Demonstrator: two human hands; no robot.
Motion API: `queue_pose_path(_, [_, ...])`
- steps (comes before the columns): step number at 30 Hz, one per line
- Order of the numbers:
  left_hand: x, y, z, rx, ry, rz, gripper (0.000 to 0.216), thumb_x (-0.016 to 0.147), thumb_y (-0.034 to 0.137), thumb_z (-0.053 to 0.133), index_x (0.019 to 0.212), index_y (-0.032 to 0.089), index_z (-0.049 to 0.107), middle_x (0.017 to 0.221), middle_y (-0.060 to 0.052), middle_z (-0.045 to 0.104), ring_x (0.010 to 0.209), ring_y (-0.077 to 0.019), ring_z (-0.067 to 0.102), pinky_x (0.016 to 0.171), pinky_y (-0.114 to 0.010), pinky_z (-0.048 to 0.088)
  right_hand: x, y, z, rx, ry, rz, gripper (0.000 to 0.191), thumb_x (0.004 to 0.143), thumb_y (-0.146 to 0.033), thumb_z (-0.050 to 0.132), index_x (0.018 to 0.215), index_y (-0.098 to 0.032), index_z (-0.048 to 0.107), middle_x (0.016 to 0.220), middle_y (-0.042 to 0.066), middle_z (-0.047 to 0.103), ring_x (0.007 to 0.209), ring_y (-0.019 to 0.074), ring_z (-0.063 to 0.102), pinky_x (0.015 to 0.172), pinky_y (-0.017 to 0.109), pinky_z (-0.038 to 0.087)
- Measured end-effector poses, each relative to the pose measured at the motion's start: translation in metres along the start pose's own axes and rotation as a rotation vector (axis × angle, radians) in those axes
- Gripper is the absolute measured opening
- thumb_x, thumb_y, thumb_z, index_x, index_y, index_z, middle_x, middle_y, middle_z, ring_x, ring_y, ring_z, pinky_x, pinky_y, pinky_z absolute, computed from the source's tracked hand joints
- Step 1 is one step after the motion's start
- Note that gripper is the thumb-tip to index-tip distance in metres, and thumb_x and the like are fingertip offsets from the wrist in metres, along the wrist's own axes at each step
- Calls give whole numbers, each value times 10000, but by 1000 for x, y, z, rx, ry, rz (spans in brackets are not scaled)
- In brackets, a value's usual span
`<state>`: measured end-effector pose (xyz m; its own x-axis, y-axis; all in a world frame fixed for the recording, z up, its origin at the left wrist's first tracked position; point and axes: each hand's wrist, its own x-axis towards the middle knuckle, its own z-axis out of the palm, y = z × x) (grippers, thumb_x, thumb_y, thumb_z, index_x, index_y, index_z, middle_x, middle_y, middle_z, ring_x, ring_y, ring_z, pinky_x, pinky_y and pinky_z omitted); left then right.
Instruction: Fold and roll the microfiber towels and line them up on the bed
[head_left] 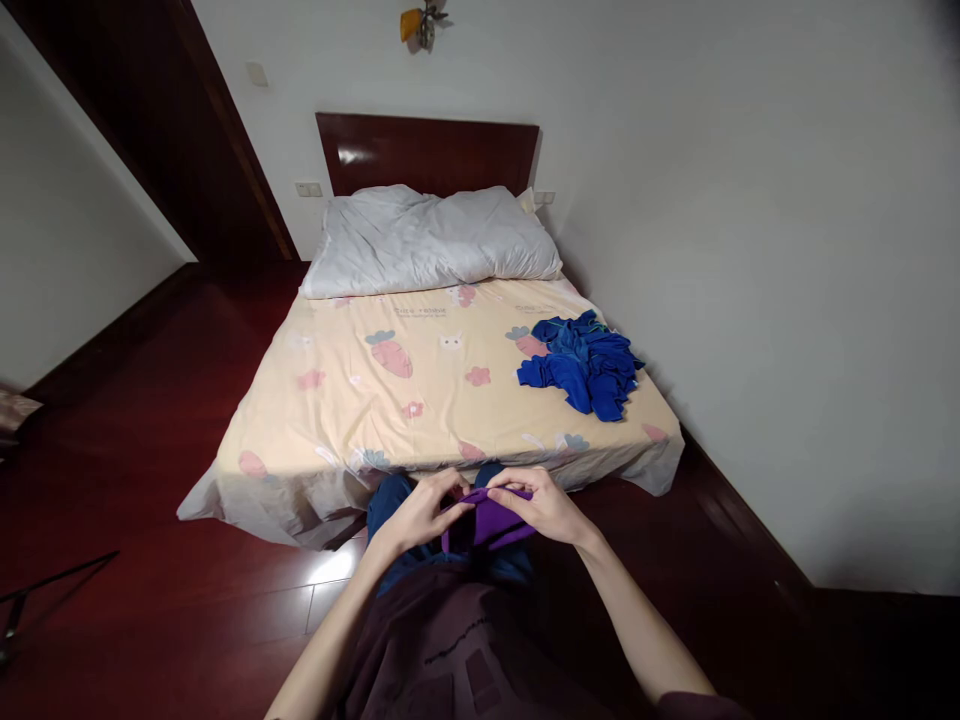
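A piece of purple cloth (pixel 499 522) hangs between my two hands, just past the foot of the bed and in front of my legs. My left hand (pixel 431 508) pinches its upper edge between thumb and fingers. Close beside it, my right hand (pixel 538 502) grips the same edge, fingers curled over the fabric. The cloth droops below the hands in folds, so I cannot tell what kind of item it is. A crumpled heap of blue clothes (pixel 589 365) lies on the right side of the bed.
The bed sheet (pixel 337 400) is pale yellow with carrot and rabbit prints. A folded white quilt (pixel 435 240) lies by the dark wooden headboard (pixel 427 150). A wall (pixel 787 300) runs along the right. A thin black metal bar (pixel 60 578) stands at the lower left.
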<state>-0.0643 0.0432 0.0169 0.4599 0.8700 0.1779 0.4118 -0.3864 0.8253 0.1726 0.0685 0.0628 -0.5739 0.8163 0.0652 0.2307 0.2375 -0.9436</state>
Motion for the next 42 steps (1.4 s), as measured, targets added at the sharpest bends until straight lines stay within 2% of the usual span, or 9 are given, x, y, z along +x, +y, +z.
queue_pose_path(14, [-16, -12, -30, 151, 64, -63, 226, 998, 232, 486, 1076, 193, 695, 1004, -66, 618, 908, -173, 625, 842, -287, 494, 6, -1, 3, -96, -42, 53, 250, 928, -418, 694, 932, -195, 805, 903, 33, 793, 831, 180, 709, 790, 268, 528])
queue_pose_path(19, [-15, -56, 2, 260, 105, -155, 283, 794, 79, 519, 1010, 173, 675, 1032, -82, 582, 935, -201, 611, 868, -319, 514, 6, -3, 11, 57, -42, 67, 261, 887, -431, 736, 867, -178, 797, 827, 40, 771, 731, 158, 671, 685, 253, 495])
queue_pose_path(22, [-27, -90, -1, 311, 201, -274, 266, 738, 94, 517, 936, 159, 683, 1020, -94, 604, 944, -225, 623, 895, -358, 531, 2, -4, 7, 139, -6, 50, 299, 862, -460, 763, 836, -162, 776, 788, 39, 736, 691, 139, 625, 659, 251, 470])
queue_pose_path(27, [-83, -98, -68, 405, 557, -366, 486, 668, 101, 493, 1096, 168, 713, 1125, -103, 688, 1033, -247, 664, 945, -376, 540, -18, 3, -13, 163, -1, 131, 360, 730, -434, 891, 867, -154, 710, 605, -71, 492, 556, 68, 401, 549, 210, 333])
queue_pose_path(31, [-147, -45, -140, 524, 1060, -329, 319, 811, 182, 568, 1068, 220, 753, 930, -38, 728, 827, -199, 678, 827, -333, 567, -41, 17, -18, 153, -183, 261, 485, 652, -350, 940, 1014, -169, 671, 664, -84, 499, 578, 61, 418, 548, 191, 314])
queue_pose_path(33, [-172, -11, -159, 525, 1174, -329, 219, 856, 250, 621, 1020, 264, 766, 890, -7, 723, 770, -185, 669, 779, -322, 568, -50, 23, -11, 163, -253, 287, 372, 692, -341, 902, 927, -161, 677, 706, -52, 560, 612, 74, 470, 571, 197, 349])
queue_pose_path(35, [-179, 19, -157, 437, 989, -328, 166, 884, 312, 652, 1007, 306, 763, 961, 4, 741, 843, -197, 692, 801, -323, 569, -52, 27, 5, 168, -249, 260, 261, 758, -354, 841, 799, -154, 678, 738, -11, 612, 672, 98, 522, 625, 216, 402])
queue_pose_path(37, [-163, 39, -130, 303, 645, -316, 159, 904, 358, 667, 1029, 321, 757, 1040, -2, 754, 945, -210, 708, 830, -310, 571, -49, 27, 25, 169, -225, 224, 240, 799, -368, 798, 769, -154, 692, 768, 13, 647, 715, 117, 554, 665, 233, 435])
queue_pose_path(42, [-73, 45, -8, -23, 21, -204, 314, 923, 427, 682, 1189, 261, 703, 1151, -61, 737, 1044, -206, 696, 939, -294, 550, -33, 16, 59, 150, -133, 203, 208, 876, -387, 718, 895, -180, 733, 801, 12, 667, 709, 124, 587, 652, 230, 467])
